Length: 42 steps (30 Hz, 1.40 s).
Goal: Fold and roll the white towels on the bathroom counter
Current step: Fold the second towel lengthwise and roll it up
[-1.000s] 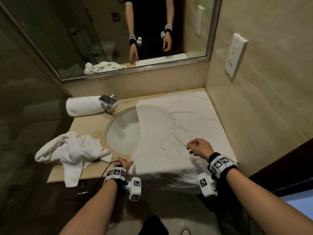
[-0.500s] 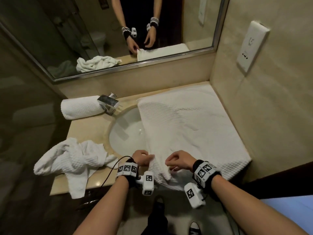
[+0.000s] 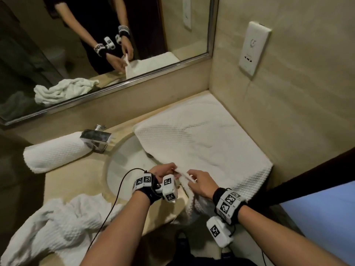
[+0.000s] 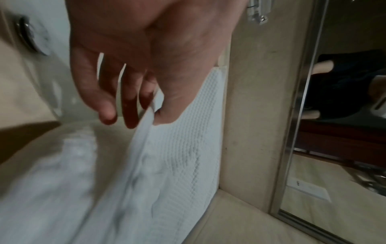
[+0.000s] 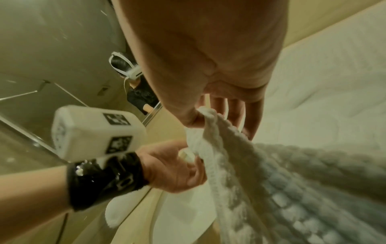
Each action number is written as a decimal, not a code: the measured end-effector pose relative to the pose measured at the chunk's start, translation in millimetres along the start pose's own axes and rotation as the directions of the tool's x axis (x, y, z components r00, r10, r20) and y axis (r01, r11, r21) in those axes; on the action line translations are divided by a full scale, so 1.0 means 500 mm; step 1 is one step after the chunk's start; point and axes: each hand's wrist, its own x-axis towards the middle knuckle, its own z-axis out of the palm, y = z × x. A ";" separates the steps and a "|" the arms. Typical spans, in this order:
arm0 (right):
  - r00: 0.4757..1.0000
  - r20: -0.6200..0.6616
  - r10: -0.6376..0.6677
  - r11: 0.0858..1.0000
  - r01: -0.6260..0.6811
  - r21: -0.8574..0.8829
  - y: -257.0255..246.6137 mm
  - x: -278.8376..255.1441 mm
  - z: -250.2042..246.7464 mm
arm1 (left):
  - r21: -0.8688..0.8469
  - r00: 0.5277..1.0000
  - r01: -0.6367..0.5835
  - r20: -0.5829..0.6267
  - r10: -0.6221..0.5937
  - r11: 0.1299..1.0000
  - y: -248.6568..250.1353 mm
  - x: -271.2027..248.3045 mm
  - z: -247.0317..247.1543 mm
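A large white waffle towel (image 3: 201, 143) lies spread over the right part of the beige counter (image 3: 63, 181), one side over the sink. Both hands lift its near edge just above the counter's front. My left hand (image 3: 163, 170) pinches the hem between thumb and fingers; the left wrist view shows my left hand (image 4: 146, 113) on the towel (image 4: 177, 156). My right hand (image 3: 194, 179) pinches the same edge a little to the right, and the right wrist view shows that hand (image 5: 200, 118) clamped on bunched towel (image 5: 240, 156).
A rolled white towel (image 3: 55, 152) lies at the back left beside the chrome faucet (image 3: 96, 140). A crumpled white towel (image 3: 57, 227) hangs over the front left edge. The sink bowl (image 3: 124, 169) sits mid-counter. A wall with a socket plate (image 3: 253, 48) bounds the right; the mirror (image 3: 96, 45) stands behind.
Both hands came together from apart at the towel's near edge, took hold of it and raised it off the counter. The camera moved closer.
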 end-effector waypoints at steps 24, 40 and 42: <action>0.791 -0.321 0.520 0.842 -0.538 0.039 0.224 -0.079 -0.217 | 0.100 0.816 -0.521 -0.235 0.529 0.848 0.252 0.082 0.145; 0.872 -0.278 0.404 0.873 -0.458 -0.169 0.281 0.032 -0.331 | 0.371 0.913 -0.397 0.070 0.401 0.840 0.318 0.143 0.337; 0.898 -0.260 0.356 0.901 -0.404 -0.160 0.269 0.063 -0.334 | 0.388 0.917 -0.358 -0.026 0.398 0.849 0.313 0.156 0.297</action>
